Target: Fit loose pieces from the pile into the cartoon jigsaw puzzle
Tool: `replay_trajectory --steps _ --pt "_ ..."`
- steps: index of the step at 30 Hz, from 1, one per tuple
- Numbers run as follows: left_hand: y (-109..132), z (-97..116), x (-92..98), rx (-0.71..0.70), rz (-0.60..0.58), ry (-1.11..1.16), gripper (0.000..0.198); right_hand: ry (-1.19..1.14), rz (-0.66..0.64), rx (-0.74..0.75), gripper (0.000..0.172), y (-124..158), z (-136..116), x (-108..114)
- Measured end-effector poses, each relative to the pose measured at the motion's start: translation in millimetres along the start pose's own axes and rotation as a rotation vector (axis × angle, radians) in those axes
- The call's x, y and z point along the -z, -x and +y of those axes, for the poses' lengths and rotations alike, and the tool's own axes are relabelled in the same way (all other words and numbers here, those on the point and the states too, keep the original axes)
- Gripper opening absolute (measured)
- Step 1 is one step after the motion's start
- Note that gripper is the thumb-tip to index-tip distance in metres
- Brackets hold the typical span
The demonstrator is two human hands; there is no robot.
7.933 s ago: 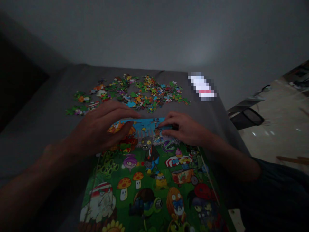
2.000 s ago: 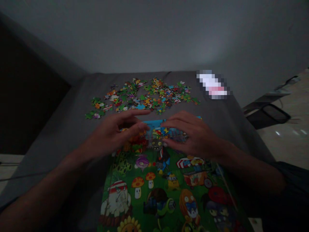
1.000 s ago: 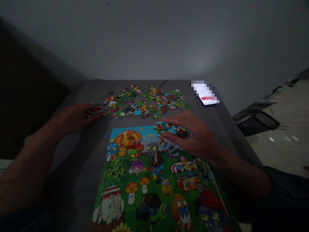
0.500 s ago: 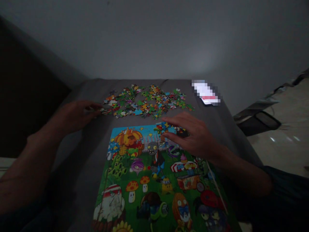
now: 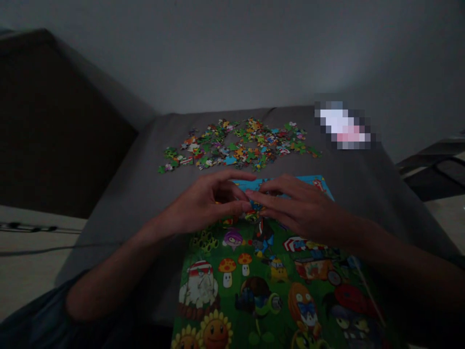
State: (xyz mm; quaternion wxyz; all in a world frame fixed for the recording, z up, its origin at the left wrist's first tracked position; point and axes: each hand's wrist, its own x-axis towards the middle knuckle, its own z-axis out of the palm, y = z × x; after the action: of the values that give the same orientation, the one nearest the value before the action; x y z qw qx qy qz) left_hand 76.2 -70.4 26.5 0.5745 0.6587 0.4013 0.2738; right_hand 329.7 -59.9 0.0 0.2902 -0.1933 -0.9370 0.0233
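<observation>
Your left hand curls, fingers together, at the top of the jigsaw puzzle, fingertips touching those of your right hand; you cannot tell whether they pinch a piece. Loose puzzle pieces lie beyond on the grey cloth.

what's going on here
A person is working on a cartoon jigsaw puzzle with bare hands. The left hand and right hand meet over its far edge, fingers close together; whether they hold a piece is hidden. The picture lies assembled toward the person, and loose pieces are scattered beyond it on a grey cloth-covered surface.
</observation>
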Motion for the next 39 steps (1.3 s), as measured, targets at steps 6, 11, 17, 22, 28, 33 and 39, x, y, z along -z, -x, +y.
replay_trajectory --steps 6,11,17,22,28,33,39 --pt "8 0 40.7 0.092 -0.117 -0.163 0.048 -0.026 0.006 -0.013 0.039 0 2 4" --pt "20 8 78.7 0.203 -0.117 -0.286 0.027 -0.065 0.034 -0.066 0.036 4 9 10" --pt "22 10 94.0 0.291 -0.099 -0.45 0.024 -0.104 0.052 -0.1 0.034 6 7 9" --pt "19 5 96.2 0.365 -0.15 -0.48 0.023 -0.083 0.045 -0.085 0.031 7 8 9" --pt "20 5 95.1 0.36 -0.26 -0.444 0.019 -0.075 0.017 -0.066 0.028 7 8 10" --pt "20 1 98.2 0.372 -0.302 -0.497 0.025 -0.078 0.013 -0.073 0.029 7 8 9" --pt "18 -7 100.0 0.262 -0.291 -0.619 0.03 -0.086 0.019 -0.07 0.028 8 9 8"
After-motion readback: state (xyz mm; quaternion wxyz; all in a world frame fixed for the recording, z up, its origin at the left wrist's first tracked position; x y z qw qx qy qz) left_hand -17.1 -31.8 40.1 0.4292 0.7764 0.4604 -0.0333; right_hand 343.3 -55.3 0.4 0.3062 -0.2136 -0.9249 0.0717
